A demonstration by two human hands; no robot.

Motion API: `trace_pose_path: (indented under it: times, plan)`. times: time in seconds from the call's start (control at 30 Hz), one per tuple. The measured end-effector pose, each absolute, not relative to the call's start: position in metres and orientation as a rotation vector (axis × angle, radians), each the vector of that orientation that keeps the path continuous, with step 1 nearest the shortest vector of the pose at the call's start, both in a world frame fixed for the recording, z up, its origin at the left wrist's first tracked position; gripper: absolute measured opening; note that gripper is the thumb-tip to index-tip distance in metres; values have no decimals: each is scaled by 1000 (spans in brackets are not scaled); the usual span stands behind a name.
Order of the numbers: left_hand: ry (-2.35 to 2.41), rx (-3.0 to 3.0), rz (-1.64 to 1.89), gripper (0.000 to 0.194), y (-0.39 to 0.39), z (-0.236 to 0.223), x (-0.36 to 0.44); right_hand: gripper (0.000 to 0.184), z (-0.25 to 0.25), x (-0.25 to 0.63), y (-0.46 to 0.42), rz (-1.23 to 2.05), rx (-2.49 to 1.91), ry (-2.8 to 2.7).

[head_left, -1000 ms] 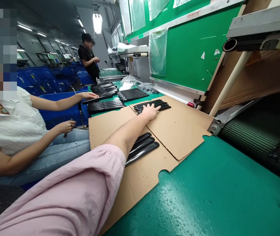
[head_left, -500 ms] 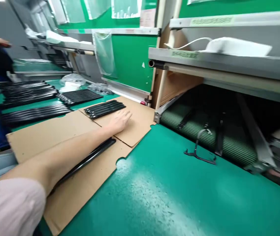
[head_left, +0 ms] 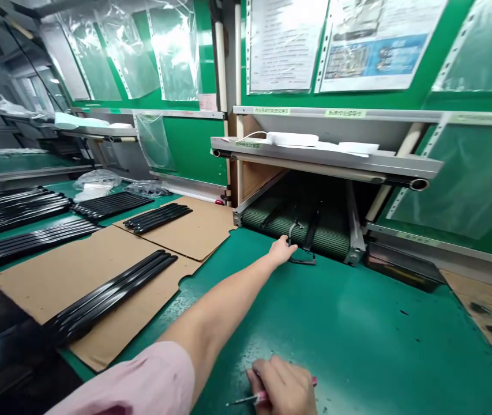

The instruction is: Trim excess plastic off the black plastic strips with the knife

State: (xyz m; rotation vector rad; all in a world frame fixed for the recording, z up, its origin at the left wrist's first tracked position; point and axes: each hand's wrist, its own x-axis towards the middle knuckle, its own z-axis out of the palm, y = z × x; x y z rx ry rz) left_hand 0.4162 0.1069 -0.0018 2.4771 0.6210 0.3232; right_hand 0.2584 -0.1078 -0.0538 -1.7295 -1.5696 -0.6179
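My left hand [head_left: 282,252] reaches out to the mouth of the conveyor, its thumb and fingers closed around the stem of a thin, dark, branched bracket [head_left: 303,262]. That bracket leans from the green table up onto the conveyor belt [head_left: 333,237]. Beside it on the belt lies a flat black strip [head_left: 311,230]. Low in the view, my right hand [head_left: 286,387] is closed on a slim tool [head_left: 262,397] with a pinkish-red handle and a thin metal tip pointing left. The exact kind of tool cannot be made out.
Cardboard sheets [head_left: 77,256] on the left carry long black strips [head_left: 118,294] and a shorter bundle [head_left: 158,217]. More black strips [head_left: 16,207] lie farther left. A metal shelf [head_left: 336,163] overhangs the conveyor. A dark tray [head_left: 401,268] and cardboard [head_left: 488,311] are on the right.
My left hand has left the cardboard and moved right to the bracket at the conveyor. The view has swung right, and my right hand with the tool has come into sight.
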Motion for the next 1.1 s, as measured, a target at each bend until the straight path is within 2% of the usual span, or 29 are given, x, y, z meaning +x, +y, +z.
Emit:
trace_pose_path:
  times: [0.13, 0.27, 0.43, 0.57, 0.77, 0.93, 1.1]
  plan:
    - [842, 2420, 252, 34, 106, 3, 425, 21, -54, 261, -109, -536, -1720, -1528]
    - [939, 2473, 238, 31, 123, 28, 383, 26, -52, 259, -107, -550, -1702, -1470]
    - [800, 2583, 341, 29, 118, 54, 281, 22, -50, 261, -109, -574, -1620, -1450]
    - [675, 2606, 461, 34, 92, 45, 182, 18, -53, 264, -114, -584, -1612, -1355]
    - [493, 2716, 598, 36, 73, 20, 61, 34, -41, 261, -124, -512, -1725, -1098]
    - [303, 2790, 583, 37, 59, 19, 4, 50, 3, 232, -118, 255, -1502, -632]
    - [189, 2702, 729, 61, 47, 14, -10, 52, 32, 192, -115, 575, -1269, -479]
